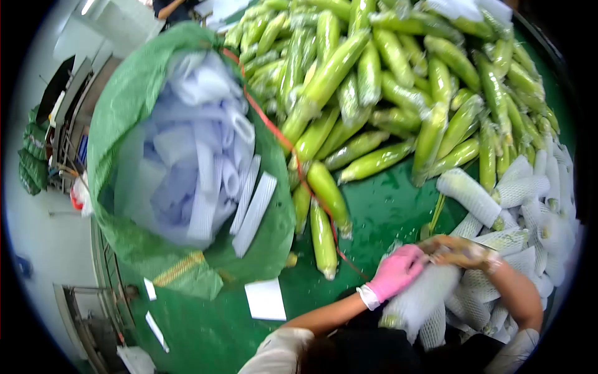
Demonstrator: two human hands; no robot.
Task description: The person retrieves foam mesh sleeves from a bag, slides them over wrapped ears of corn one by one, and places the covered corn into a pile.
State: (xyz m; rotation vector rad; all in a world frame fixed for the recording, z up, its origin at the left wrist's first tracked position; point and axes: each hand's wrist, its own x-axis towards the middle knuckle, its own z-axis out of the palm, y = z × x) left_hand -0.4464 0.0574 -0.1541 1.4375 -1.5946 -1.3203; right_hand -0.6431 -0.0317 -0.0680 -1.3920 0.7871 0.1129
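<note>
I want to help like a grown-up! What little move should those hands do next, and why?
Maybe the left hand and right hand should lay the netted vegetable on the netted pile: its white net already covers most of it, and the pile is right beside them.

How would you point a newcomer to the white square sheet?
Find the big green sack on the green table. Just below its lower right edge in the picture lies the white sheet. It is broad and squarish, unlike the two narrow white strips farther left.
</note>
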